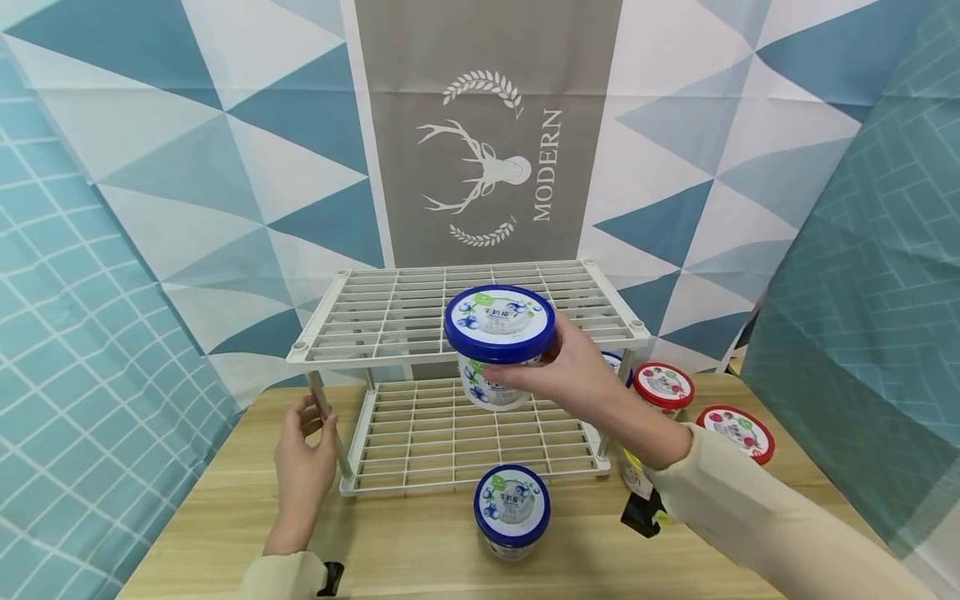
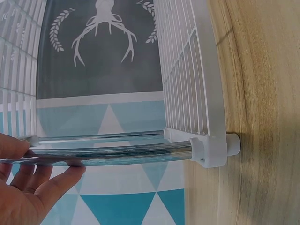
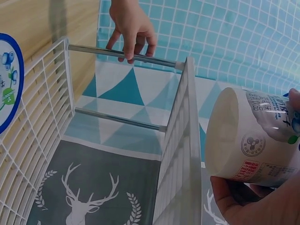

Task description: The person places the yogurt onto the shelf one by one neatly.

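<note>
My right hand (image 1: 581,375) grips a blue-lidded tub (image 1: 498,325) with blueberries on its label. It holds the tub upright in front of the white two-tier wire rack (image 1: 302,350), overlapping the upper shelf in the head view. In the right wrist view the tub's white base (image 3: 221,136) faces the camera. At the rack's front left, my left hand (image 1: 306,454) holds a metal post (image 2: 126,153), thumb and fingers on either side of it. Another blue-lidded tub (image 1: 512,504) stands on the table before the rack.
Right of the rack stand red-lidded tubs, one nearer the rack (image 1: 663,383) and one farther right (image 1: 737,432). A tub with a yellow rim (image 1: 636,477) is partly hidden by my right forearm. A patterned cloth (image 1: 487,50) hangs behind the wooden table (image 1: 202,517).
</note>
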### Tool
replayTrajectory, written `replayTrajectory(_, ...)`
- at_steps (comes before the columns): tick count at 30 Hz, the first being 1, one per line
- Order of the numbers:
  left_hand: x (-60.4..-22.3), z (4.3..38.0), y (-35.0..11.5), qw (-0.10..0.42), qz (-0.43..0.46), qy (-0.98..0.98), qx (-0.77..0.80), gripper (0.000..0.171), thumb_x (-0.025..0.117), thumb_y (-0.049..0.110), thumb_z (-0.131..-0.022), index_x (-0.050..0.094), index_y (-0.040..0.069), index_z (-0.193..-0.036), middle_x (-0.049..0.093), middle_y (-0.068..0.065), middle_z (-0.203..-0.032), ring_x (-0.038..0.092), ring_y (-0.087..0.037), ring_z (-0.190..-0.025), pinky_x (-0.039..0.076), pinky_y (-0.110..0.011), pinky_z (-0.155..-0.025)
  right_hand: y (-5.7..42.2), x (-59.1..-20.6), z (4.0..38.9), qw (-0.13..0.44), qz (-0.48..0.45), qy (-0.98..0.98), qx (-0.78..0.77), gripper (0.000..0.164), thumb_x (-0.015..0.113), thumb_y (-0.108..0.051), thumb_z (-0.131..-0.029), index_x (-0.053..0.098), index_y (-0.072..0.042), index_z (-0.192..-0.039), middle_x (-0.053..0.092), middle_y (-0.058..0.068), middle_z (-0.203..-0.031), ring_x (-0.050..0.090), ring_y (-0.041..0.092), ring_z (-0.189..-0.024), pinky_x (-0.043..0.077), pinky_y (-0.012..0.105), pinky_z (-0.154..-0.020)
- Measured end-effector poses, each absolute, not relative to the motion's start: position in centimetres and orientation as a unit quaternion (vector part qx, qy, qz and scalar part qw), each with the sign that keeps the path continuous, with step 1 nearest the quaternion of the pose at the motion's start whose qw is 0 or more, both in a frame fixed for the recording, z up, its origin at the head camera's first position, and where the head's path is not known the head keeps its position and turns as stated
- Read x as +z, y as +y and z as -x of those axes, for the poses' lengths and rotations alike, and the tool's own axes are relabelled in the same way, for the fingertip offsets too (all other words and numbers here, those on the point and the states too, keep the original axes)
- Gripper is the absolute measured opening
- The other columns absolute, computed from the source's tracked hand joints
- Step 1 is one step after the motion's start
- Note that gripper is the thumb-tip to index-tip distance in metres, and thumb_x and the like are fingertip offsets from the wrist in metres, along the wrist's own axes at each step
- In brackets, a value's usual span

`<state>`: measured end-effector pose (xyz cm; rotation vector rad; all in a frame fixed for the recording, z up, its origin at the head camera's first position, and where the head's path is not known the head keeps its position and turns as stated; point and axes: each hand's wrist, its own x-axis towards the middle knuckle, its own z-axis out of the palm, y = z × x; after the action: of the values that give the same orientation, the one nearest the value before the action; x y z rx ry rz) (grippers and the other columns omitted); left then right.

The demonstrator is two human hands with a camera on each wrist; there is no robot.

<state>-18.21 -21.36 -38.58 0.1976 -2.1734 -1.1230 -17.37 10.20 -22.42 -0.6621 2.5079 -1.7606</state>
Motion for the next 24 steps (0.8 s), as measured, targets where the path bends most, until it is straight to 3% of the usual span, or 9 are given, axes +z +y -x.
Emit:
replayTrajectory(11, -38.6, 18.2, -21.4, 0.339, -0.072, -0.833, -0.432, 0.036, 0.054, 0.006, -0.093, 0.044, -0.001, -0.127, 0.058, -0.023, -0.115, 0.060, -0.038, -0.103, 0.052, -0.051, -0.079, 9.1, -21.8, 17.8, -0.006, 0.209, 0.806, -0.554, 0.076, 0.079, -0.024, -0.075, 0.037, -0.019, -0.138, 0.052, 0.005, -0.133, 0.053, 0.028, -0.121, 0.048, 0.045, -0.095)
replayTrajectory(24, -38.7, 18.1, -21.4, 0.350, -0.060, -0.831, -0.428, 0.035, 0.055, 0.005, -0.092, 0.045, -0.002, -0.125, 0.059, -0.023, -0.112, 0.061, -0.038, -0.100, 0.053, -0.049, -0.077, 8.1, -21.6, 18.4, 0.000, 0.211, 0.805, -0.555, 0.077, 0.080, -0.027, -0.074, 0.037, -0.020, -0.137, 0.053, 0.003, -0.132, 0.053, 0.026, -0.121, 0.048, 0.044, -0.095)
